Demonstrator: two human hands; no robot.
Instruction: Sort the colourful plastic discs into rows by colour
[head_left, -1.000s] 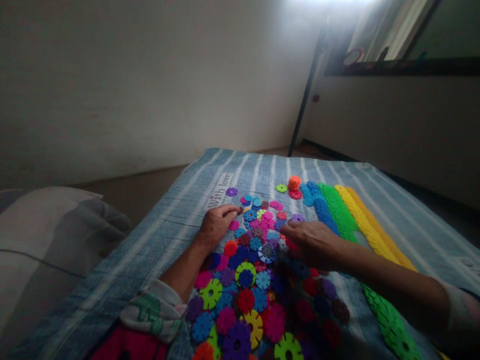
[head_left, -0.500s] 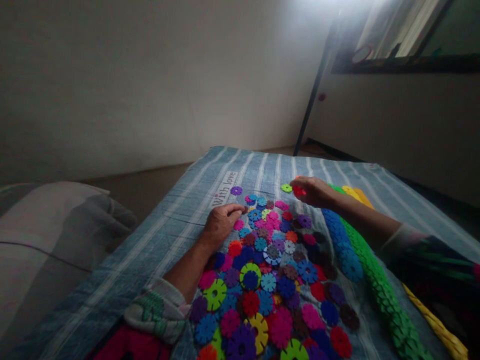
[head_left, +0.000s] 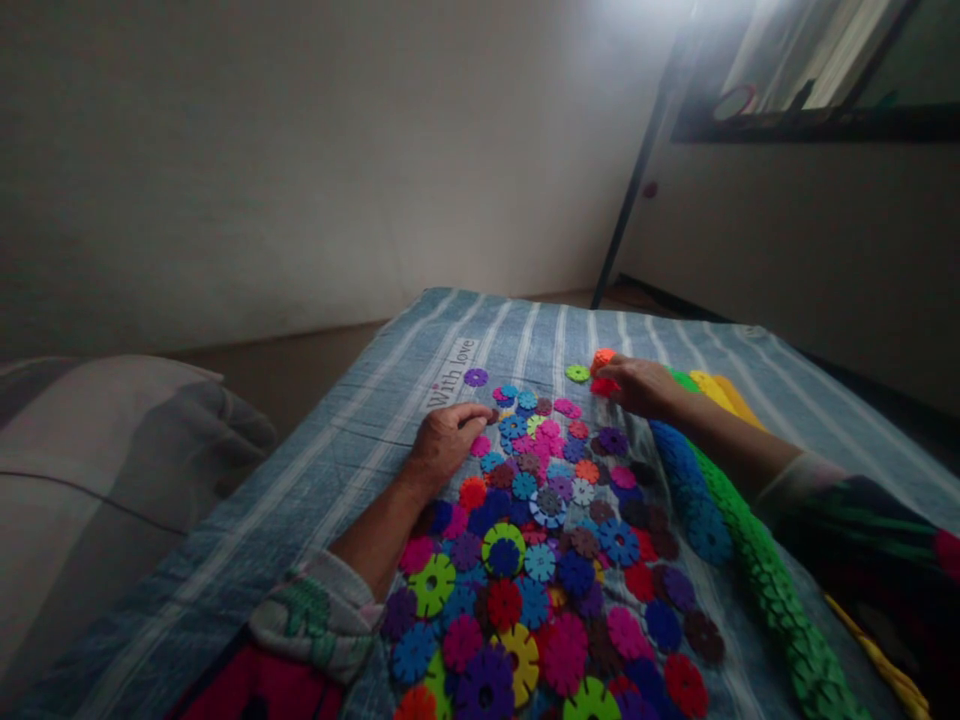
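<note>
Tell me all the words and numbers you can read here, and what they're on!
"With love": in dark letters on a pale patch, running up at a slant on the striped cloth.
The pinkish mark over the "i" is too small to make out clearly.
I can read no writing or numbers on the colourful discs.

The notched discs (head_left: 575, 573) look like smooth, mostly matt plastic; at right, the green disc row (head_left: 770, 595), also plastic-looking, has a rough, scaly surface. The striped cloth (head_left: 322, 480) is matt and lightly creased; the far wall (head_left: 300, 180), matt.
</note>
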